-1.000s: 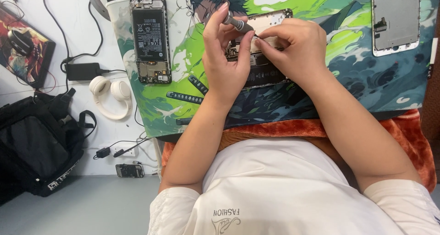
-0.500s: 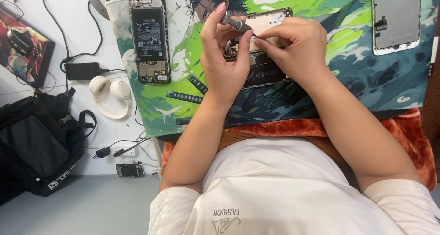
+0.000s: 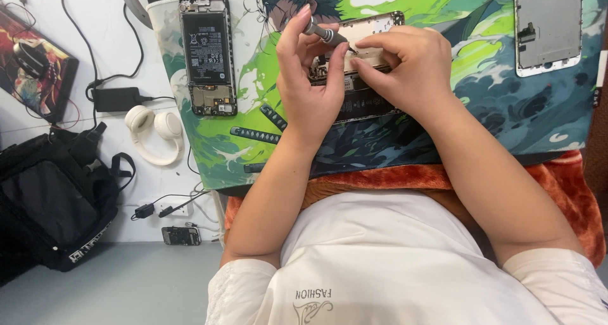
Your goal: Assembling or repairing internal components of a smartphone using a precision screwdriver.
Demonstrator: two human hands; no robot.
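Note:
My left hand grips a small grey screwdriver between thumb and fingers, with its tip pointing down into an opened phone on the green printed mat. My right hand rests on that phone, its fingertips pinched right beside the screwdriver's tip. Both hands hide most of the phone; only its pale upper part and dark lower part show.
A second opened phone with its battery exposed lies on the mat's left side, and a screen panel at the upper right. White headphones, a black charger with cables, a black bag and a small phone lie to the left.
My left hand's fingers have shifted slightly around the screwdriver. The right hand and the phone stay where they were.

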